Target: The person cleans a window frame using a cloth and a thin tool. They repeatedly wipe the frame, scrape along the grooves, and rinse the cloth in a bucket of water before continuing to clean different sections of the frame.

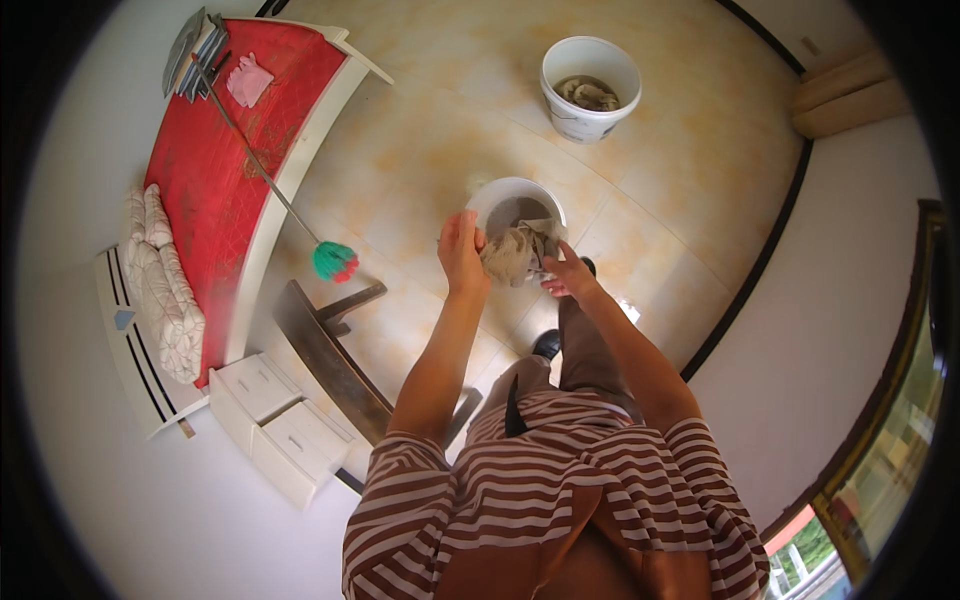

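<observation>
A wet-looking, greyish-beige cloth (514, 255) is bunched between my hands, over the near rim of a white plastic bucket (517, 187) that holds murky grey water. My left hand (463, 247) grips the cloth at its left end, fingers curled and partly hidden. At its right end my right hand (568, 271) has hold of the cloth with bent fingers. Farther off on the tiled floor stands a larger white bucket (591, 75), with another cloth (587, 93) lying in dark water inside.
A wooden bench (337, 360) stands at the left, beside white drawers (289, 435). Beyond it is a bed with a red mattress (225, 150), a folded quilt (165, 285) and pink gloves (249, 79). A green and red duster (335, 261) on a long pole leans out from the bed.
</observation>
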`<state>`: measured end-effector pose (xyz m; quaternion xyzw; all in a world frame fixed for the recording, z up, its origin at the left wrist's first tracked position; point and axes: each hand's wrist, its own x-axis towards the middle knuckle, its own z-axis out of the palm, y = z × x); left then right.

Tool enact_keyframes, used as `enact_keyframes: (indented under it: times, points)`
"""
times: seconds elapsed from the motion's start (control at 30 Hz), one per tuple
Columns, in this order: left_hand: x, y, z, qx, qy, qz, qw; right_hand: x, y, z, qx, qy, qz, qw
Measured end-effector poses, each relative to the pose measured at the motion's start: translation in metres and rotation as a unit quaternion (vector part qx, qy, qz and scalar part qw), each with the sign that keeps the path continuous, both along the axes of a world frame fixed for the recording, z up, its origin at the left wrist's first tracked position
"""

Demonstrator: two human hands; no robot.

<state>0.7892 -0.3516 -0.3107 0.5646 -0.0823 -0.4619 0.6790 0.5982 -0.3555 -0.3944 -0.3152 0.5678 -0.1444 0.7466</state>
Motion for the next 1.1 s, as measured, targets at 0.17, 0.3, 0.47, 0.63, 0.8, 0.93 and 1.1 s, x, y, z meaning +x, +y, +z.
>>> enact_keyframes:
  times: [0.17,0.3,0.47,0.63,0.8,0.93,1.1]
  points:
    - [0.044,-0.004,-0.092,0.171,-0.185,-0.102,0.962,0.001,-0.014,-0.089,-0.128,0.132,0.170,0.968]
    - [0.055,0.004,-0.137,0.257,-0.138,-0.080,0.953,0.002,-0.035,-0.132,-0.092,0.134,0.182,0.970]
    - [0.055,0.025,-0.193,0.296,-0.015,-0.112,0.949,0.032,-0.056,-0.192,-0.144,0.152,0.220,0.953]
    - [0.063,0.034,-0.275,0.330,0.084,-0.173,0.924,0.090,-0.079,-0.308,-0.133,0.190,0.246,0.941]
    - [0.082,0.026,-0.346,0.293,0.212,-0.195,0.912,0.129,-0.078,-0.473,-0.238,0.318,0.305,0.866]
    - [0.089,0.020,-0.378,0.261,0.242,-0.187,0.916,0.159,-0.077,-0.535,-0.234,0.441,0.435,0.750]
    - [0.084,0.000,-0.415,0.341,0.249,-0.188,0.887,0.160,-0.084,-0.571,-0.175,0.489,0.365,0.773]
